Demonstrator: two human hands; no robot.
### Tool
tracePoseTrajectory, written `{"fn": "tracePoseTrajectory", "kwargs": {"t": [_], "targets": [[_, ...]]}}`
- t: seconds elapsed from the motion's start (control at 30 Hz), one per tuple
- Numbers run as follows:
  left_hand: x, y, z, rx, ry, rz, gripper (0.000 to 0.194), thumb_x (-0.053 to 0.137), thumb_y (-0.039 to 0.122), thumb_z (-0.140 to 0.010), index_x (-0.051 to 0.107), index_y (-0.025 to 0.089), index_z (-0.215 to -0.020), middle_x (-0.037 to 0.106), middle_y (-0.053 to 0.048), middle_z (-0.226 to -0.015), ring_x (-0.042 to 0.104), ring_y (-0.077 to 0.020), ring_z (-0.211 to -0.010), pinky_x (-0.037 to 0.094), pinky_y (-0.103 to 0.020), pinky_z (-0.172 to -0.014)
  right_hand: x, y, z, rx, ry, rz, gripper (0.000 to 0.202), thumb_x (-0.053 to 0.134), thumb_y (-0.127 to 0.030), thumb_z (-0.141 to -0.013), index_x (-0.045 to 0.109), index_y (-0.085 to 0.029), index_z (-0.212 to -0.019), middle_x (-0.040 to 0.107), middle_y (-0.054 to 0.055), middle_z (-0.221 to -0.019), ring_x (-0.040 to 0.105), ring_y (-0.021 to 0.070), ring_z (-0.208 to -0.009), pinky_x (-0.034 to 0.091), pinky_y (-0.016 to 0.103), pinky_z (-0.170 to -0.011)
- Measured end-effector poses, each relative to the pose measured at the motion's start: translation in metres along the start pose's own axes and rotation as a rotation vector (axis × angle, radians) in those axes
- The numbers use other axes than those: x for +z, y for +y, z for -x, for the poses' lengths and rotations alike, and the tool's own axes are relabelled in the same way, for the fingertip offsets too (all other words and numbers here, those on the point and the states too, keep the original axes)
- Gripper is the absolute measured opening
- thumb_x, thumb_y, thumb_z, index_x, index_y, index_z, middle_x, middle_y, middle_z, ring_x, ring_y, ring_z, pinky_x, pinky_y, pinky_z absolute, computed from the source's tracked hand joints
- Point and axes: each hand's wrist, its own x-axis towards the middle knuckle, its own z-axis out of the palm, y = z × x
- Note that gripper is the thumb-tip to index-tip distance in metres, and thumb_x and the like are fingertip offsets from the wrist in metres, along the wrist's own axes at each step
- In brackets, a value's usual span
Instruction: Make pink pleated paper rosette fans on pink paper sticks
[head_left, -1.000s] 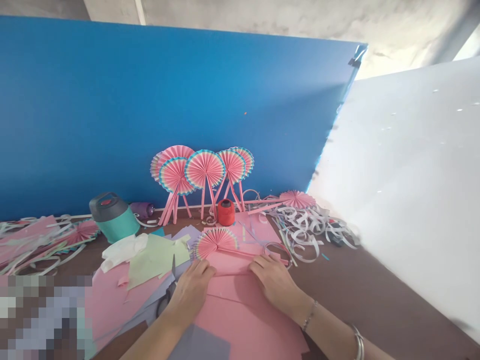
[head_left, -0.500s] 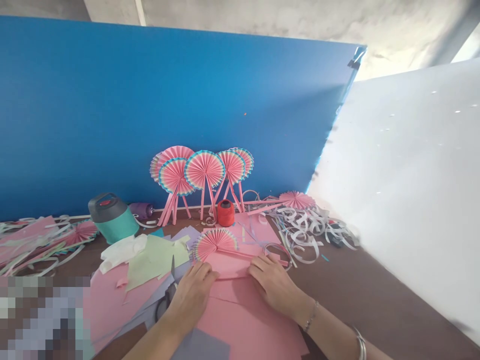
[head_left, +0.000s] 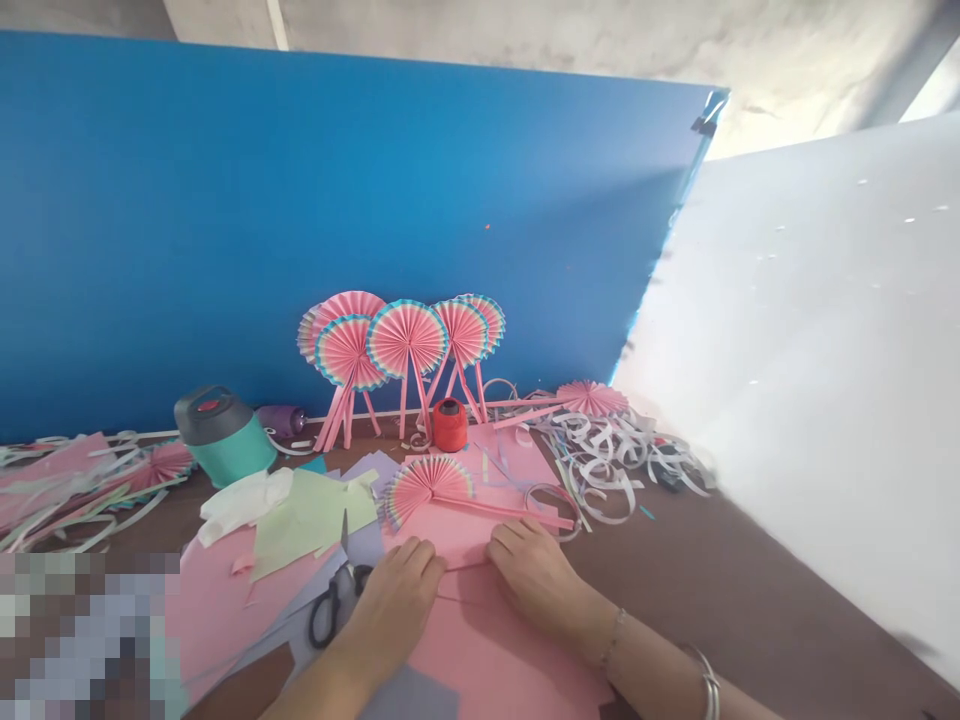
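Between my hands lies a folded band of pink paper [head_left: 466, 556], flat over larger pink sheets [head_left: 495, 665]. My left hand [head_left: 397, 600] is closed on the band's left end, fingers together. On its right end, the curled fingers of my right hand [head_left: 536, 572] press down; the thumbs are mostly hidden. Just beyond the band rests a half-open pleated pink paper fan [head_left: 429, 485] with a striped rim, its pink handle strip reaching right. Black-handled scissors [head_left: 324, 612] lie beside my left hand, partly covered by it.
Several finished paper fans [head_left: 409, 340] lean on the blue partition [head_left: 225, 220]. A red thread spool [head_left: 450, 427] stands before them. At left are a teal jug [head_left: 229, 440] and green paper [head_left: 311, 520]; curled white strips [head_left: 600, 450] heap at right near a white wall [head_left: 825, 400].
Both hands have come a little closer together and slightly nearer to me along the pink paper. More of the scissors shows now. The view has shifted slightly.
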Motion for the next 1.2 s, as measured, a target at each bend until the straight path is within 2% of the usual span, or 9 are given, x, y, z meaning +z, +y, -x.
{"fn": "tracePoseTrajectory", "kwargs": {"t": [0.17,0.33,0.5,0.73,0.93,1.07,1.2], "targets": [[-0.001,-0.001,-0.001,-0.014,0.002,0.031,0.028,0.040,-0.001,-0.083,0.059,0.017,-0.093,0.058,-0.006,-0.091,0.052,-0.0216,-0.085,0.044,-0.036,-0.075,-0.007,0.000,0.001,0.021,-0.053,-0.079,0.016,0.047,-0.006,-0.081,0.059,-0.015,-0.087,0.059,0.006,-0.090,0.048,0.0192,-0.082,0.031,0.032,-0.074],[0.005,-0.007,-0.002,-0.025,0.078,0.142,0.034,0.039,-0.002,-0.083,0.060,0.019,-0.099,0.057,-0.004,-0.090,0.053,-0.0194,-0.086,0.045,-0.033,-0.075,-0.010,0.003,0.001,0.062,-0.090,-0.155,0.023,0.043,-0.004,-0.083,0.060,-0.017,-0.092,0.059,0.006,-0.095,0.048,0.0181,-0.087,0.031,0.030,-0.075],[0.012,-0.011,-0.003,-0.003,0.140,0.143,0.047,0.037,-0.004,-0.082,0.057,0.023,-0.115,0.056,-0.003,-0.088,0.053,-0.0179,-0.084,0.046,-0.031,-0.074,-0.009,0.003,0.000,0.058,-0.074,-0.189,0.028,0.041,-0.004,-0.084,0.061,-0.018,-0.098,0.060,0.005,-0.093,0.049,0.0173,-0.085,0.030,0.030,-0.075],[0.010,-0.013,-0.004,-0.023,0.161,0.190,0.048,0.035,-0.003,-0.082,0.060,0.024,-0.112,0.054,-0.003,-0.087,0.052,-0.0164,-0.083,0.044,-0.029,-0.073,-0.013,0.003,-0.001,0.075,-0.072,-0.201,0.033,0.043,-0.002,-0.081,0.063,-0.019,-0.100,0.060,0.004,-0.093,0.049,0.0171,-0.088,0.031,0.030,-0.075],[0.005,-0.012,-0.005,-0.036,0.094,0.097,0.053,0.034,-0.008,-0.076,0.058,0.022,-0.112,0.053,-0.005,-0.094,0.049,-0.0190,-0.089,0.041,-0.037,-0.084,-0.011,0.004,-0.003,0.055,-0.063,-0.114,0.027,0.047,-0.003,-0.081,0.065,-0.018,-0.094,0.058,0.006,-0.096,0.048,0.0182,-0.089,0.030,0.031,-0.075],[0.009,-0.007,-0.004,-0.006,0.026,-0.012,0.053,0.036,-0.007,-0.075,0.053,0.017,-0.119,0.055,-0.008,-0.096,0.050,-0.0218,-0.090,0.042,-0.035,-0.078,-0.004,0.002,-0.001,-0.003,-0.029,-0.029,0.015,0.051,-0.006,-0.082,0.062,-0.016,-0.083,0.058,0.005,-0.089,0.047,0.0185,-0.083,0.029,0.032,-0.071],[0.012,0.004,-0.001,-0.020,0.001,-0.112,0.063,0.041,-0.003,-0.074,0.042,0.020,-0.134,0.056,-0.009,-0.097,0.053,-0.0246,-0.089,0.043,-0.036,-0.074,0.005,-0.004,0.002,-0.059,0.066,0.078,0.013,0.052,-0.009,-0.085,0.060,-0.017,-0.091,0.057,0.005,-0.084,0.046,0.0187,-0.076,0.026,0.033,-0.064]]}}
